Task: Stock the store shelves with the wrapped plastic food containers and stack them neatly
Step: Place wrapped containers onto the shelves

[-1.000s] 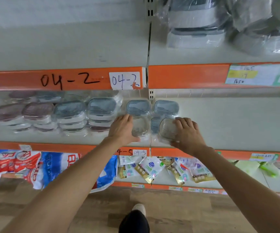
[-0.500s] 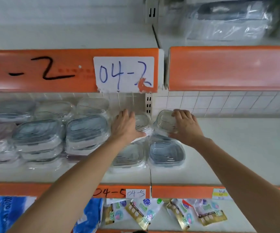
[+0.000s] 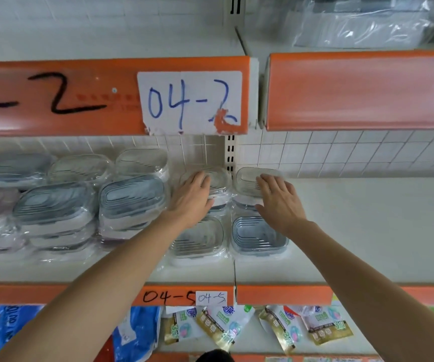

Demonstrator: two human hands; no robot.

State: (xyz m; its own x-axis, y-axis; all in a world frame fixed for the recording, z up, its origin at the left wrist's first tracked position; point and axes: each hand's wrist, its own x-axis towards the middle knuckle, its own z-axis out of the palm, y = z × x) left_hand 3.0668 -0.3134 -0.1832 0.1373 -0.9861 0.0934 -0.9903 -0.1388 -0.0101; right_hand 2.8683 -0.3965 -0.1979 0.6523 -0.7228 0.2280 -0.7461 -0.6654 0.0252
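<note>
My left hand [image 3: 193, 195] lies flat, fingers straight, on a wrapped container [image 3: 217, 180] at the back of the shelf [image 3: 367, 231]; my right hand [image 3: 278, 198] rests the same way on its neighbour [image 3: 247, 177]. Neither grips. I'd press both squarely against the tiled wall [image 3: 341, 152], level with the stacked containers [image 3: 132, 202] on the left, behind the front pair [image 3: 259, 235].

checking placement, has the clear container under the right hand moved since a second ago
Yes. The right hand has carried the clear container from the shelf's front edge to the back, behind the blue-lidded container, near the tiled wall.
</note>
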